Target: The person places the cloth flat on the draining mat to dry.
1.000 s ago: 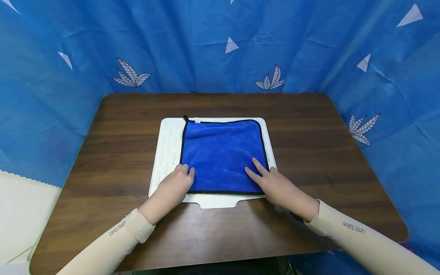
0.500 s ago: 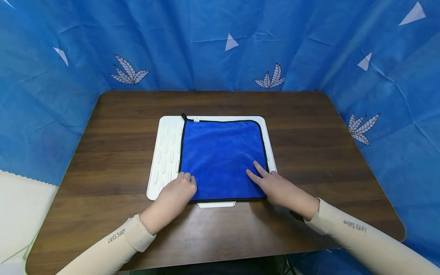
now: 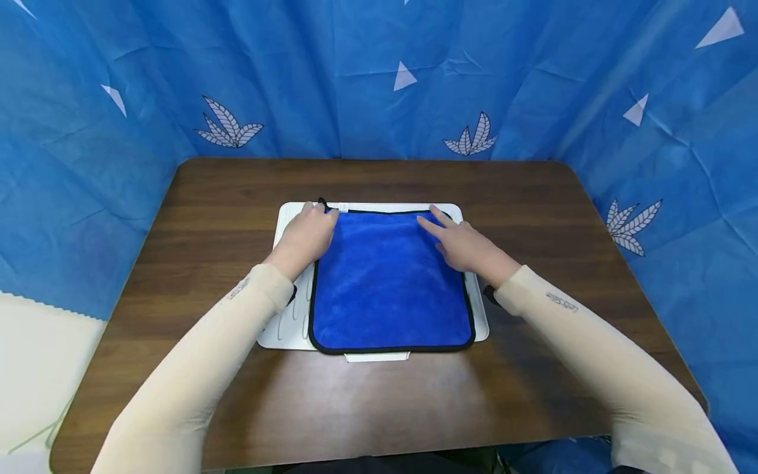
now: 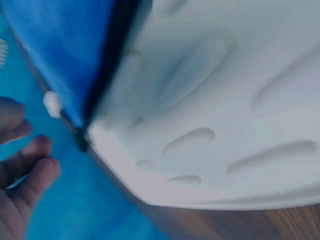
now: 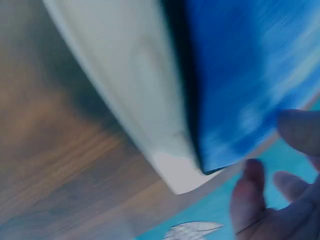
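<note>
A blue towel (image 3: 385,289) with a dark edging lies flat over a white ribbed board (image 3: 290,316). It has a small tag (image 3: 343,207) and a dark loop at its far left corner. My left hand (image 3: 309,238) is at that corner; in the left wrist view its fingers (image 4: 37,172) are loosely bent beside the corner, apart from the cloth. My right hand (image 3: 464,245) is over the far right corner, two of its fingers spread. The right wrist view shows its fingers (image 5: 250,192) around that corner with nothing pinched; whether they touch the towel is unclear.
The board lies on a dark wooden table (image 3: 207,197) with rounded corners. A blue curtain (image 3: 355,99) printed with leaves and triangles stands behind and beside the table. Part of a pale cloth (image 3: 47,368) hangs at the left.
Both hands have moved from the towel's near sides to its far corners. The towel's near edge now lies further toward me, overlapping the board's front edge; the left hand no longer grips the towel.
</note>
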`<act>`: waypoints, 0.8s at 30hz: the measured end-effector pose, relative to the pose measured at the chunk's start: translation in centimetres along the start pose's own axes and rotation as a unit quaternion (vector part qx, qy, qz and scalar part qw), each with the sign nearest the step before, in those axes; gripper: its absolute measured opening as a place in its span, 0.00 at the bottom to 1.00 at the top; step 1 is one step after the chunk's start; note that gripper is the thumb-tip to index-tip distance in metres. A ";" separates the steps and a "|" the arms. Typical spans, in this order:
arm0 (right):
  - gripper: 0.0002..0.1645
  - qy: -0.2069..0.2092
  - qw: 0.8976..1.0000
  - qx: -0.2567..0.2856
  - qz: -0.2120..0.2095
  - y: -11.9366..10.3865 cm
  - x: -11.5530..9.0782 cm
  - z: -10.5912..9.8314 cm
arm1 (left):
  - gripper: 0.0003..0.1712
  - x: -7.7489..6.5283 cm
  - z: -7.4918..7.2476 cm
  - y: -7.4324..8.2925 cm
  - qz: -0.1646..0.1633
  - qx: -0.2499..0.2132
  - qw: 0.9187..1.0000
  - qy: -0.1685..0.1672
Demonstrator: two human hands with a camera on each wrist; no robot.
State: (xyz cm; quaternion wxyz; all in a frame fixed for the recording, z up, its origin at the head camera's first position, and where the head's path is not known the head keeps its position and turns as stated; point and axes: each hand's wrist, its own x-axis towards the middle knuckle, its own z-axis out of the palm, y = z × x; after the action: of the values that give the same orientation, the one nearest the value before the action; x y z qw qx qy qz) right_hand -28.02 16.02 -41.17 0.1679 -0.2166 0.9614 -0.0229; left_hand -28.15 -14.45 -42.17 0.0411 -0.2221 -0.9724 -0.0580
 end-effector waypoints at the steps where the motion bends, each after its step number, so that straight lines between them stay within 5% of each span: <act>1: 0.39 -0.005 1.000 0.002 0.007 0.3 0.9 0.0 | 0.13 0.8 0.4 -0.3 -0.010 -0.004 1.000 -0.009; 8: 0.36 -0.071 0.997 0.026 0.030 1.0 3.8 0.8 | 0.15 3.1 3.0 -1.1 -0.028 -0.017 0.998 -0.053; 16: 0.30 -0.021 0.999 0.038 0.023 0.1 4.7 1.4 | 0.15 3.1 3.3 -1.3 -0.015 -0.004 0.999 -0.031; 24: 0.34 0.002 1.000 0.025 0.018 -1.1 5.8 1.8 | 0.15 2.5 3.6 -2.0 -0.047 0.020 0.999 -0.011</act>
State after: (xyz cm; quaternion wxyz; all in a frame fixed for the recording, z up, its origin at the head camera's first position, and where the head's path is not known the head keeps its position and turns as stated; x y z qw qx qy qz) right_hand -31.93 12.66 -44.57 0.1720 -0.1953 0.9645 -0.0446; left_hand -31.42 -14.70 -45.70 0.0319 -0.1758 -0.9832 -0.0377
